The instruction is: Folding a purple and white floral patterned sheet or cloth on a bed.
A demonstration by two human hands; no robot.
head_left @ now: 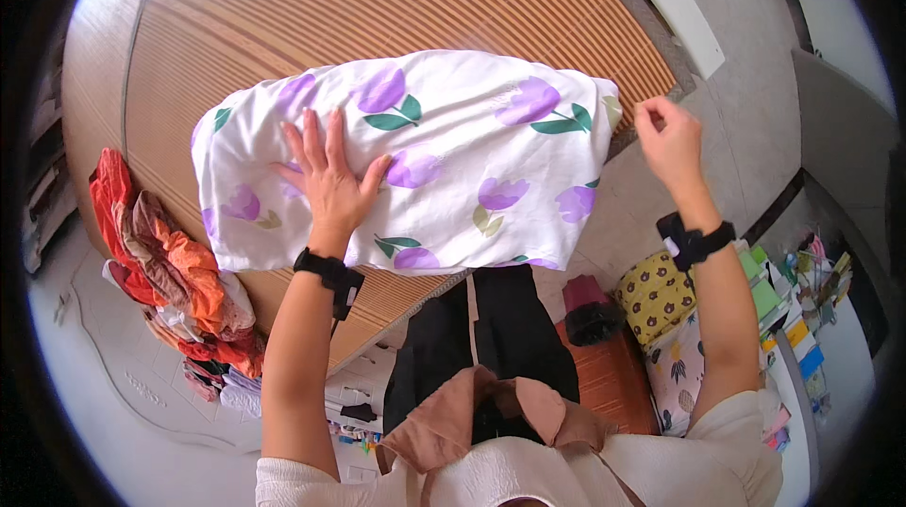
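A folded white cloth (pixel 460 153) printed with purple tulips and green leaves lies before me on a striped woven sleeping mat (pixel 396 5). It is thick and rounded at the edges, with light creases. My left hand (pixel 329 185) rests flat on its left part, fingers spread. Just off the cloth's right end is my right hand (pixel 669 135), raised with its fingers curled in and the fingertips together. I see nothing between those fingers, and a narrow gap separates them from the cloth. Each wrist carries a black strap with a small device.
Crumpled red and orange clothes (pixel 191 266) are heaped at the left edge of the mat. Toward the lower right are a yellow patterned cushion (pixel 655 295), a dark red fur-trimmed item (pixel 591 309) and a wooden seat (pixel 605 380). Beyond them stands a cluttered white table (pixel 835 380).
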